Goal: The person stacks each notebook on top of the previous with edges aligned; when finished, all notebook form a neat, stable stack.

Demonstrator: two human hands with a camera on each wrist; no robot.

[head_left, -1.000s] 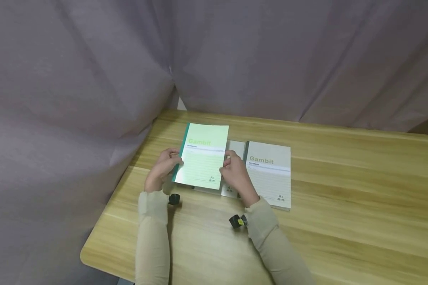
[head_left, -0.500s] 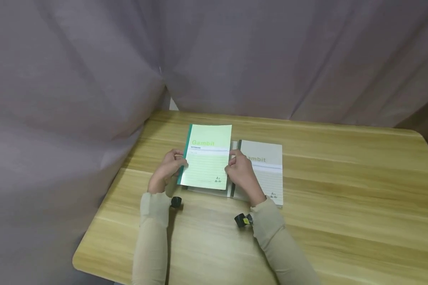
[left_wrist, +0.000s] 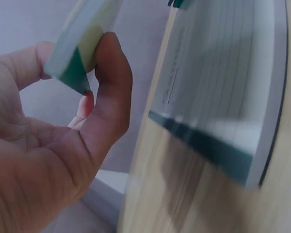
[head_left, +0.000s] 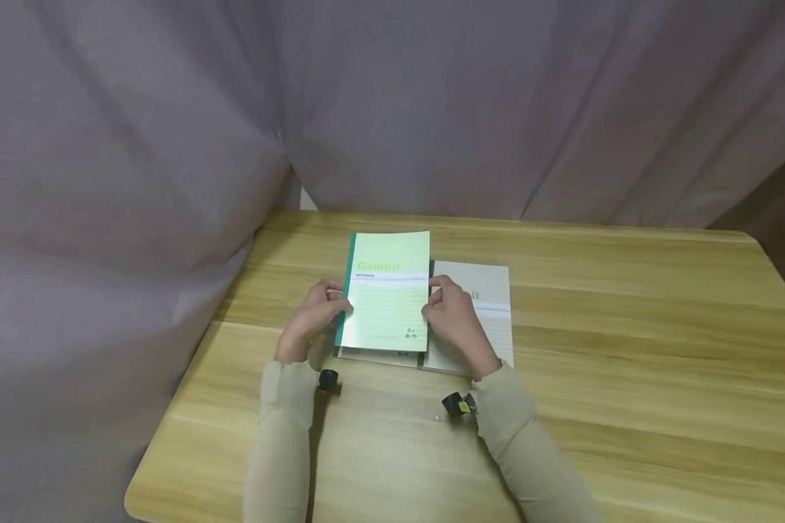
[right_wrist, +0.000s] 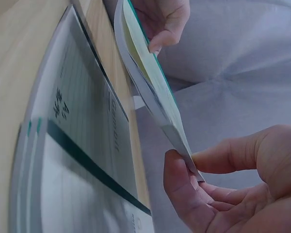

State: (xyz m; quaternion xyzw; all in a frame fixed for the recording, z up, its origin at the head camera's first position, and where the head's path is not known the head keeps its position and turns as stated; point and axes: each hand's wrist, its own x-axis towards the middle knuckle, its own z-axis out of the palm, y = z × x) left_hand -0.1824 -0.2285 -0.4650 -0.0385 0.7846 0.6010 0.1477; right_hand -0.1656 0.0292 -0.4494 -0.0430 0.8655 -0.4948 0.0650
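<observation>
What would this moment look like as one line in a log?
left hand: grips green notebook spine edge | right hand: pinches its other edge | notebook: lifted above grey notebooks on table

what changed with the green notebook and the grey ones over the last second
Both hands, left hand and right hand, carried the green notebook rightward, so it now covers more of the grey notebooks below and sits squarer. Nothing was let go: each hand grips a side edge as before. The grey notebooks stay flat on the table.
</observation>
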